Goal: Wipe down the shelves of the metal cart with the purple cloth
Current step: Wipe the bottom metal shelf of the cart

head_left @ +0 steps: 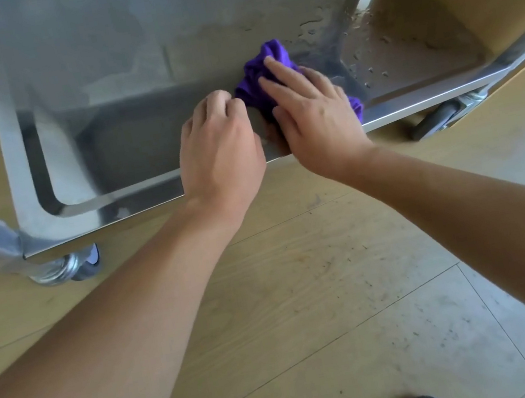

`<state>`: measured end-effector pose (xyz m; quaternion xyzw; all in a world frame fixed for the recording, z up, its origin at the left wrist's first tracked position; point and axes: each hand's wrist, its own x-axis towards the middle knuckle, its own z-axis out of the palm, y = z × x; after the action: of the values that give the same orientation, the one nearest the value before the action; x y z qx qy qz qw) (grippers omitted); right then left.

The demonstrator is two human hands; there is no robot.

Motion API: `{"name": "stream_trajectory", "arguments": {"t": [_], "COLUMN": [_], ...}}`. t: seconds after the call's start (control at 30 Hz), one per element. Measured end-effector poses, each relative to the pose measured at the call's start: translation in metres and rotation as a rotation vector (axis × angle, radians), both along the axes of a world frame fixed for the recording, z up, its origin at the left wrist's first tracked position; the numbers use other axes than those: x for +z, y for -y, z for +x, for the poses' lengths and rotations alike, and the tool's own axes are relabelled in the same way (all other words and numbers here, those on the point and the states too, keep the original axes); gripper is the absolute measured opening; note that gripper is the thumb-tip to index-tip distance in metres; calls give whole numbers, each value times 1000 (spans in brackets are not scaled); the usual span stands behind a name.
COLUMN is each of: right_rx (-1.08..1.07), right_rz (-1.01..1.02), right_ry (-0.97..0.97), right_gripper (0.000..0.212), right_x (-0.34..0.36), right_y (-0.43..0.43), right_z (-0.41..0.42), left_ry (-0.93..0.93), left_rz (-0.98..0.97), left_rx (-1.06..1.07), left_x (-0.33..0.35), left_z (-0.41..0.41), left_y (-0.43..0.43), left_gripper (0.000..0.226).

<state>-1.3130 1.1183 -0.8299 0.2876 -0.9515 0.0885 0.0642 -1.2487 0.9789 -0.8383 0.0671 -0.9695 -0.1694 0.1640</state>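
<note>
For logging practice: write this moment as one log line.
right hand: flat on purple cloth; left hand: curled at cloth edge; metal cart shelf: droplets at right

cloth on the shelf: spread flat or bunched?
Bunched. The cloth sits in a crumpled wad with deep folds under the right hand, whose straight fingers press it onto the shelf.
</note>
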Motion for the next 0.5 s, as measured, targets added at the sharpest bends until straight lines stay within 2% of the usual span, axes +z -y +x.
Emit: {"name": "stream_trajectory", "arguments": {"t": [0.13,0.23,0.5], "right_rx": [67,57,-33], "right_rz": [-21,-24,-38], "right_ry": [-34,-31,-25], "right_gripper": [55,52,52], "right_x": [-2,-4,-3], "right_y": [6,-2,-47], "right_z": [2,-5,-32], "left_ry": [-5,6,-12], "left_rz": [-20,-64,-78], "left_rx": [41,60,-59], "left_x": [3,6,7], "left_z": [-3,-8,-42], "left_y": [-4,-11,-55], "left_gripper": [25,24,26]}}
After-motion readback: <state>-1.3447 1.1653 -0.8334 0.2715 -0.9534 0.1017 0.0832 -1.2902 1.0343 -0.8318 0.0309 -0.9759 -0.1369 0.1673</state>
